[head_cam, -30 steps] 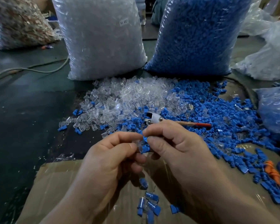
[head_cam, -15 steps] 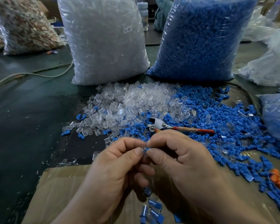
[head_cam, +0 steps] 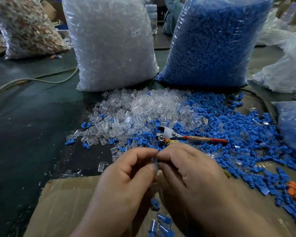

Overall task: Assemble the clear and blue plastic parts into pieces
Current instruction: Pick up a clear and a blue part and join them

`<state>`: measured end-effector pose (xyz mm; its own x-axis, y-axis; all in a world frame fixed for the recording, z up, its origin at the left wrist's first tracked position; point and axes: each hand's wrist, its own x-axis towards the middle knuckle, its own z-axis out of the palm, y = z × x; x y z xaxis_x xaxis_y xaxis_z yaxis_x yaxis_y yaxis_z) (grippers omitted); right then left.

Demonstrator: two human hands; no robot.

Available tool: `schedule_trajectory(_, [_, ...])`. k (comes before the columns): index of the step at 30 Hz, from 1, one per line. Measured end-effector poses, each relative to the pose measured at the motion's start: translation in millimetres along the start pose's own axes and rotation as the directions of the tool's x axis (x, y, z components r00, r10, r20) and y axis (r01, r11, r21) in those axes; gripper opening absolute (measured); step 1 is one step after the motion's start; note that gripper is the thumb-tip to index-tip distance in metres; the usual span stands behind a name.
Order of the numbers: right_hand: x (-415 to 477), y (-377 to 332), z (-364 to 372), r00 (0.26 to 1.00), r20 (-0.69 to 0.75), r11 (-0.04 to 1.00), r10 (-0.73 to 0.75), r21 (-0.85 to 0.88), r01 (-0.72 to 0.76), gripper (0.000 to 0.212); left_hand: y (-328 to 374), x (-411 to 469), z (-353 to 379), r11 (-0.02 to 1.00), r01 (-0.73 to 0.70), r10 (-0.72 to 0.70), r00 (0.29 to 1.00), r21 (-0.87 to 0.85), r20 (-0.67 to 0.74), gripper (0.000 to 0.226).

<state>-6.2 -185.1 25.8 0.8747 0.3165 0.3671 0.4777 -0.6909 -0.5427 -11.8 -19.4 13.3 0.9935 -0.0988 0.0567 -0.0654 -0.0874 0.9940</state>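
Both hands meet near centre, the left hand (head_cam: 126,175) and right hand (head_cam: 186,171) pinching one small clear-and-blue piece (head_cam: 154,159) between curled fingertips. Farther off, loose clear parts (head_cam: 140,106) lie left and blue parts (head_cam: 229,130) right; finished pieces (head_cam: 164,221) lie nearest.

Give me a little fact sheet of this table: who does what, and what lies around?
Worker: a person with two bare hands
Left hand: pinches the small piece at its fingertips
Right hand: pinches the same small piece
Loose stock: clear parts pile left, blue parts pile right
Bulk stock: clear parts bag and blue parts bag, upright behind the piles
Finished pieces: a few on the cardboard below the hands
Tool: red-handled pliers lying among the parts, untouched
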Motion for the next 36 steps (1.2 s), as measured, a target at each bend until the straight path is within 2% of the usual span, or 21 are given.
schedule_trajectory(2, [-0.7,0.7,2.2,1.000,0.006,1.000,0.002,0.005,-0.002,0.032,-2.5,-0.4,1.8,0.994,-0.009,0.013,0.999,0.106,-0.030,0.041])
schedule_trajectory(5, [-1.6,0.5,6.0,0.998,0.014,0.998,-0.057,-0.031,0.058,0.023,-6.2,1.1,0.7,0.973,0.006,0.022,0.992,0.230,-0.121,0.031])
schedule_trajectory(9, [-1.2,1.9,3.2,0.992,0.005,0.982,-0.123,-0.142,0.123,0.031,-8.8,3.9,-3.0,0.985,0.040,-0.015,0.989,0.165,-0.149,0.021])
schedule_trajectory(10, [0.2,5.0,0.3,0.995,-0.006,0.975,-0.096,-0.201,0.092,0.035,-9.0,4.6,-3.4,0.992,0.061,-0.044,0.989,0.113,-0.144,0.021])
schedule_trajectory(12, [4.0,15.8,-7.6,0.998,-0.022,0.930,0.057,-0.363,-0.061,0.051,-8.4,5.6,-4.9,0.991,0.127,-0.131,0.983,-0.039,-0.127,0.025])
schedule_trajectory(14, [6.9,30.5,-17.4,0.957,0.025,0.830,0.288,-0.506,-0.236,0.071,-6.2,5.9,-6.6,0.962,0.202,-0.221,0.971,-0.181,-0.088,0.026])
schedule_trajectory(15, [7.5,37.6,-20.3,0.926,0.062,0.783,0.373,-0.557,-0.278,0.076,-4.9,6.3,-7.2,0.941,0.232,-0.257,0.964,-0.245,-0.072,0.027])
schedule_trajectory(17, [7.4,46.5,-21.3,0.896,0.108,0.742,0.432,-0.607,-0.285,0.073,-2.6,8.0,-7.5,0.910,0.257,-0.290,0.956,-0.324,-0.054,0.029])
schedule_trajectory(19, [9.0,48.7,-20.5,0.906,0.119,0.739,0.407,-0.626,-0.250,0.066,-1.6,8.6,-7.8,0.909,0.251,-0.284,0.958,-0.333,-0.051,0.029])
schedule_trajectory(24, [15.2,52.0,-21.2,0.930,0.117,0.779,0.348,-0.589,-0.218,0.056,-2.9,9.0,-9.2,0.926,0.238,-0.262,0.964,-0.294,-0.046,0.031])
schedule_trajectory(28, [17.6,53.6,-20.8,0.949,0.037,0.825,0.314,-0.505,-0.254,0.045,-1.1,7.8,-9.1,0.932,0.231,-0.256,0.965,-0.279,-0.055,0.031])
schedule_trajectory(31, [15.0,51.6,-24.3,0.960,-0.081,0.880,0.269,-0.383,-0.279,0.036,-1.0,7.9,-9.5,0.926,0.222,-0.256,0.964,-0.306,-0.076,0.031])
schedule_trajectory(33, [12.1,45.1,-28.3,0.959,-0.147,0.919,0.244,-0.280,-0.276,0.038,-2.4,8.7,-9.5,0.928,0.193,-0.238,0.965,-0.318,-0.107,0.030])
schedule_trajectory(36, [6.9,27.6,-31.8,0.974,-0.095,0.961,0.207,-0.166,-0.221,0.040,-4.8,10.1,-11.5,0.914,0.156,-0.220,0.966,-0.374,-0.137,0.023])
